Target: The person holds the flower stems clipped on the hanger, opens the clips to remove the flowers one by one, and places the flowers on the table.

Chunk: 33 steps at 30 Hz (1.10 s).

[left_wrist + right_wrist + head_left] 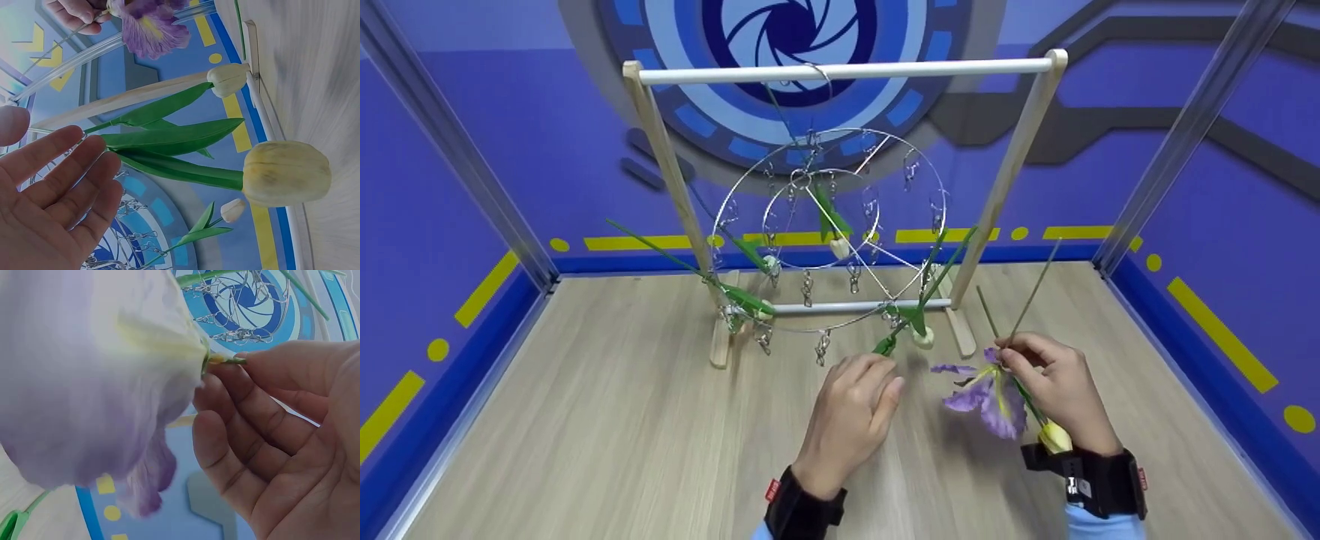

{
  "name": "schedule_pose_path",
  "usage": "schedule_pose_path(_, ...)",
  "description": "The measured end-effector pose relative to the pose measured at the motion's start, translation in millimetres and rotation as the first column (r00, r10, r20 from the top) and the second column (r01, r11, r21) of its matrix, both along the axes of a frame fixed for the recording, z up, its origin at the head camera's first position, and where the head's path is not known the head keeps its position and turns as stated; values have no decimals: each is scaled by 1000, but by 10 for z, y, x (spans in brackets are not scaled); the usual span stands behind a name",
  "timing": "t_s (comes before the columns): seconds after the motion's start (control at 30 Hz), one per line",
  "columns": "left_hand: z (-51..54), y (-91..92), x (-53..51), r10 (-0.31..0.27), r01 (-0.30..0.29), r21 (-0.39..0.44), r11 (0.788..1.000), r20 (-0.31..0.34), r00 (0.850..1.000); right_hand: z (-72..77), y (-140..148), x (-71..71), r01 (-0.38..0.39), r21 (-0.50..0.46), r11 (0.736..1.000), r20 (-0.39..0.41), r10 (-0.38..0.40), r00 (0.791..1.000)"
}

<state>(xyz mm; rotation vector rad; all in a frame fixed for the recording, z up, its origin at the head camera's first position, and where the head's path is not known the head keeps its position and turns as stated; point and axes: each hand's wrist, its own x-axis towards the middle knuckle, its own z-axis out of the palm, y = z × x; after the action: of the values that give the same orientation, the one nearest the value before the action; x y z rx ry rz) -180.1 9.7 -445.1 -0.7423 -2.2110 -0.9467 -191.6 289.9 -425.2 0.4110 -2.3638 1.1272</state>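
My right hand pinches the thin stem of a purple iris just behind its bloom; in the right wrist view the iris fills the left side. My left hand is at the front of a round wire clip hanger. In the left wrist view its fingers are nearly straight, beside the leaves of a cream tulip that hangs bloom down. Whether they touch it I cannot tell. Another hanging tulip is to the right. A yellow tulip lies by my right wrist, its stem partly hidden.
The hanger hooks over the white bar of a wooden stand. Several more tulips hang around its rings, including one at the left and one at the back. Metal clips dangle below. Printed panels enclose the wooden tabletop.
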Motion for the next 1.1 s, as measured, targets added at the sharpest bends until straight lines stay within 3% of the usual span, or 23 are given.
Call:
schedule_pose_path(0.17, -10, 9, 0, 0, 0, -10, 1000, 9, 1000, -8, 10, -8, 32, 11, 999, 47, -33, 998)
schedule_pose_path(0.57, -58, 52, -5, -19, 21, -41, 999, 47, 999, -78, 100, -74, 24, -6, 1000, 118, -23, 993)
schedule_pose_path(1.1, -117, 112, -12, 17, -18, -113, 993, -7, 1000, -133, 161, -222, -46, 117, 992, 250, 16, 968)
